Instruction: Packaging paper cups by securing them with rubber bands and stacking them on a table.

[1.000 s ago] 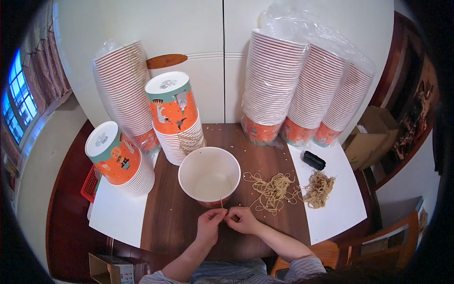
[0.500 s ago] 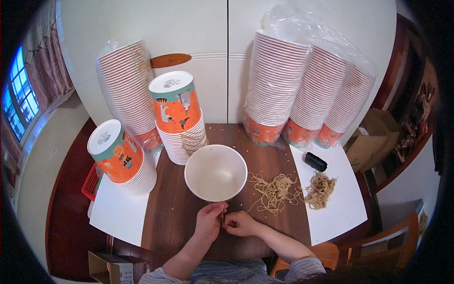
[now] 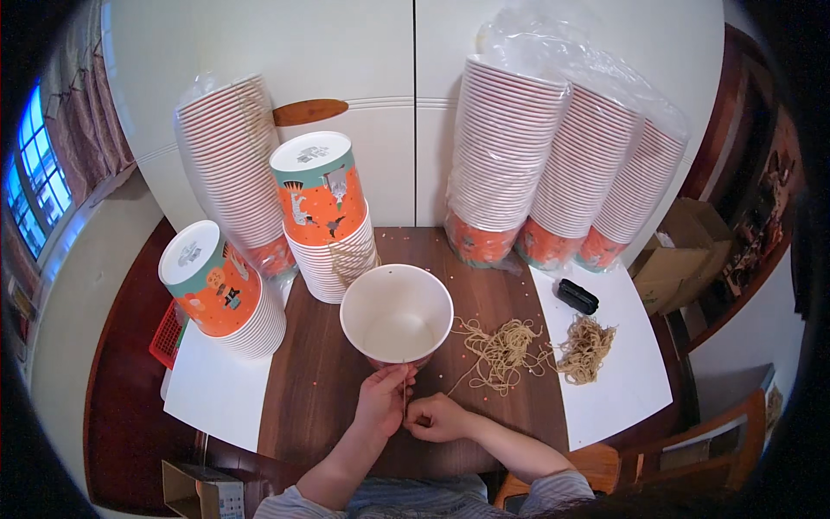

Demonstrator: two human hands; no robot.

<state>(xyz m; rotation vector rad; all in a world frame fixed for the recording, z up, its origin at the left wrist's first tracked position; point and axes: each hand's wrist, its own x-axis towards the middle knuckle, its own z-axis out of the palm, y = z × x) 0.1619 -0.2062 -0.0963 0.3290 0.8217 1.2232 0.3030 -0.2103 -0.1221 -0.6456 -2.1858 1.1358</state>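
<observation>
Both hands, left hand (image 3: 380,405) and right hand (image 3: 437,419), have closed together below the white paper cup (image 3: 396,313) at centre frame, pinching a thin string (image 3: 405,394) now running upright from its rim.

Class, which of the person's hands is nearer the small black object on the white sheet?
Right. The right hand lies nearer the small black object; the left hand is farther left.

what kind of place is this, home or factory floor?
Probably a home or small workshop doing piecework, not a factory floor. A wooden table carries tall bagged stacks of paper cups, loose piles of string, and one open cup at the person's hands. A window with curtains looks domestic.
</observation>
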